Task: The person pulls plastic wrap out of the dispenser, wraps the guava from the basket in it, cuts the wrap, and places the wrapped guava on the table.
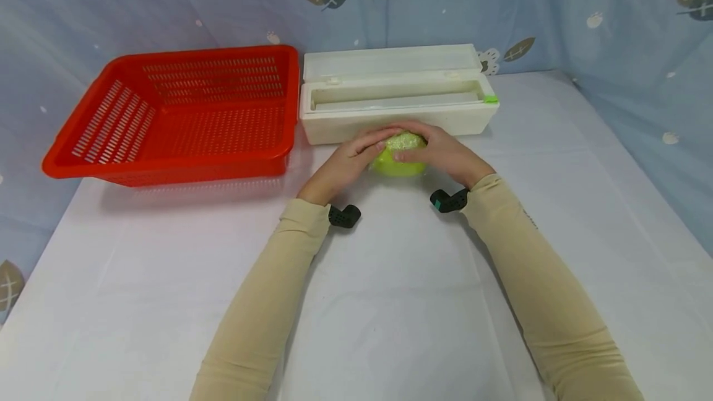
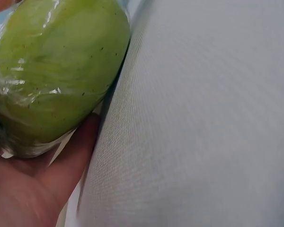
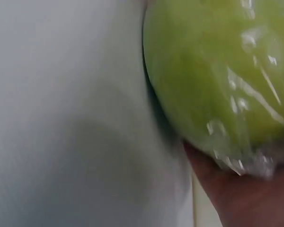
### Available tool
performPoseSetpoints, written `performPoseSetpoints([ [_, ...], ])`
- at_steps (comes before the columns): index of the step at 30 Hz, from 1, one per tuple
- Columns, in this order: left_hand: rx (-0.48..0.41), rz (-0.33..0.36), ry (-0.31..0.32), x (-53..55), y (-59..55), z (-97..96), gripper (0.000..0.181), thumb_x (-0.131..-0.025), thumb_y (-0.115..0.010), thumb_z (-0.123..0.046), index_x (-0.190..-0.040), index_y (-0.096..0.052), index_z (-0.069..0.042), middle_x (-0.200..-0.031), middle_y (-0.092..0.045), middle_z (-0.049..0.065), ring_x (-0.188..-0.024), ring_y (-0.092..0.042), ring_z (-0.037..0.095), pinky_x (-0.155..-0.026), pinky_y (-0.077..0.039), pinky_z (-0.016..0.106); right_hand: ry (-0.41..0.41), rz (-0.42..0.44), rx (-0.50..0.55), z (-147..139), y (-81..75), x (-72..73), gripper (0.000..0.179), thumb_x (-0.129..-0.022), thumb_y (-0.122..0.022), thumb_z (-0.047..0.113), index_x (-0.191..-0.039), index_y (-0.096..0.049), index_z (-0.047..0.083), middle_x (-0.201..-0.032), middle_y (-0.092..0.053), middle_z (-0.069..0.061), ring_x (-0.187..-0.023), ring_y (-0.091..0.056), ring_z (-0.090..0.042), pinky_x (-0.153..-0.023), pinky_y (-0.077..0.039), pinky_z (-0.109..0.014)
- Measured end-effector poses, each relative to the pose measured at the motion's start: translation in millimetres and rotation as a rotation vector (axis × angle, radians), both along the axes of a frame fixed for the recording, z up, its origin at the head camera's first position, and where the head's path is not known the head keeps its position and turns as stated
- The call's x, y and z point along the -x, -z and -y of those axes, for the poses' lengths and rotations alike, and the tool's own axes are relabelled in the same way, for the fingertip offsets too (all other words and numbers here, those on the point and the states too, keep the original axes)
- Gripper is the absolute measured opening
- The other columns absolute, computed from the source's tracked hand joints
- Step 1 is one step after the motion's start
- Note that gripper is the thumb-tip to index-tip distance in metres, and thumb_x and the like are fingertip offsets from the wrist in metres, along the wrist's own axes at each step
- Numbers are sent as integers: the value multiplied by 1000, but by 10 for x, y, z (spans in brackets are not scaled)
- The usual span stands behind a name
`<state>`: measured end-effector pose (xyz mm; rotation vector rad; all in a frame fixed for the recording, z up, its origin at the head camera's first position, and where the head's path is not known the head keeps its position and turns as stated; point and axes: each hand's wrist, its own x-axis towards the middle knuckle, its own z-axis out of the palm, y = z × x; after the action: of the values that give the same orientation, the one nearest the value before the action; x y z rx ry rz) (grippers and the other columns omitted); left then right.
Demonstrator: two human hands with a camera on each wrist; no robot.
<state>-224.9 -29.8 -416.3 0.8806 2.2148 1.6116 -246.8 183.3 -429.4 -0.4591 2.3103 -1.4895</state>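
Note:
A round green fruit wrapped in clear plastic film rests on the white cloth, in front of a long white box. My left hand curves round its left side, with the fingers reaching over the top. From the other side my right hand holds it, thumb lying across the near face. The left wrist view shows the glossy, wrinkled film over the speckled green skin. Bunched film gathers beside the palm in the right wrist view. The far side of the fruit is hidden.
The long white box stands behind the hands, its lid raised and a bright green piece at its right end. To the left sits a red slotted basket. A patterned blue curtain hangs behind the table.

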Motion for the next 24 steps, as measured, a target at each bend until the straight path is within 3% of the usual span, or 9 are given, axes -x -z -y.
performPoseSetpoints([
  [7,76,-90,3,16,-25,9,39,-95,-42,-18,-134,-42,-17,-136,-32,0,-123,-28,8,-101,-24,30,-19,14,-104,43,-142,-66,73,-69,-74,41,-131,-37,37,-131,-34,11,-112,-37,-14,-93,-31,-40],
  [12,115,-116,43,19,-10,-1,46,-93,-46,-19,-138,-36,-17,-140,-25,5,-125,-24,13,-101,-24,35,-34,11,-82,62,-241,-157,67,-76,-68,38,-134,-36,31,-135,-32,11,-119,-33,-13,-96,-27,-43],
  [17,144,-120,90,20,10,8,49,-92,-49,-23,-138,-34,-22,-141,-21,2,-126,-20,11,-99,-27,37,-51,-3,-45,45,-230,-177,65,-79,-66,36,-136,-35,28,-137,-31,11,-124,-29,-11,-99,-23,-45],
  [24,101,-107,130,26,9,20,47,-90,-53,-16,-136,-40,-19,-142,-18,3,-128,-19,17,-97,-29,37,-26,20,16,36,-204,-161,63,-80,-66,31,-135,-36,25,-137,-32,7,-122,-30,-14,-98,-23,-45],
])
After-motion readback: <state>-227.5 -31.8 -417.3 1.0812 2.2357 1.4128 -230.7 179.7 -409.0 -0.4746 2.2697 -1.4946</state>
